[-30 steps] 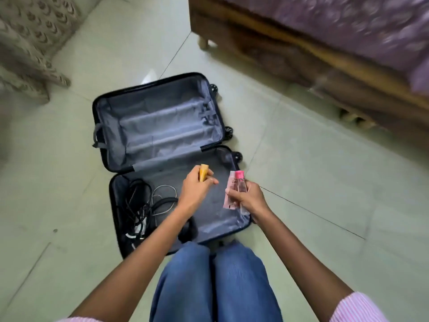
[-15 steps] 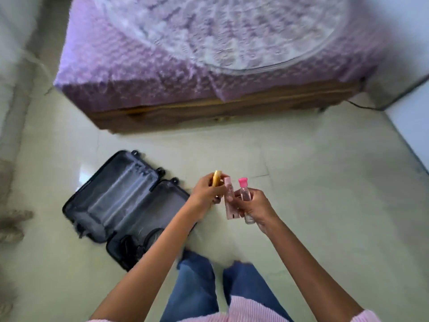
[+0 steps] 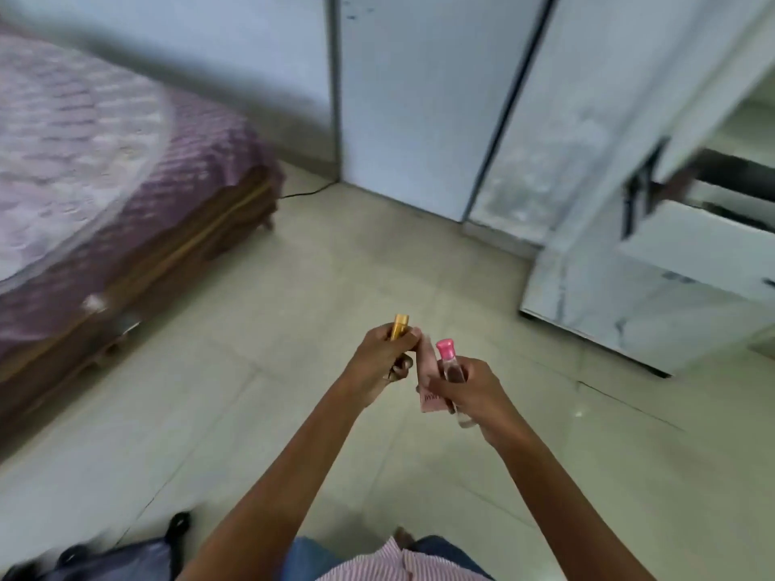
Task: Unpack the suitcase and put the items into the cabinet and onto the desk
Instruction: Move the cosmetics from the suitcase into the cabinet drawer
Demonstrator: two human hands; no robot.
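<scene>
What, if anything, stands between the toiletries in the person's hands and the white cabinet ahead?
Nothing visible does. The left hand grips a gold tube, the right hand a pink-capped bottle and a pink sachet; only tiled floor lies between them and the white cabinet, which looks open at its right side, though blurred.

I see a floor point(image 3: 293, 371) of pale tiles, smooth and glossy, with a small bright glint. The bed cover point(image 3: 105, 161) is purple quilted cloth, matt and ridged, over a frame point(image 3: 176, 262) of brown wood with a dull sheen. The cabinet point(image 3: 629, 266) fronts look hard, smooth and glossy, white with grey marbling. The left hand point(image 3: 377, 362) grips a tube point(image 3: 400, 327) with a shiny golden finish. The right hand point(image 3: 474, 396) holds a clear bottle point(image 3: 455, 373), transparent and smooth, with a glossy pink plastic cap point(image 3: 445, 349). It also holds a matt pink packet point(image 3: 432, 402); paper or foil, I cannot tell. The shirt point(image 3: 377, 568) is striped woven cloth.
</scene>
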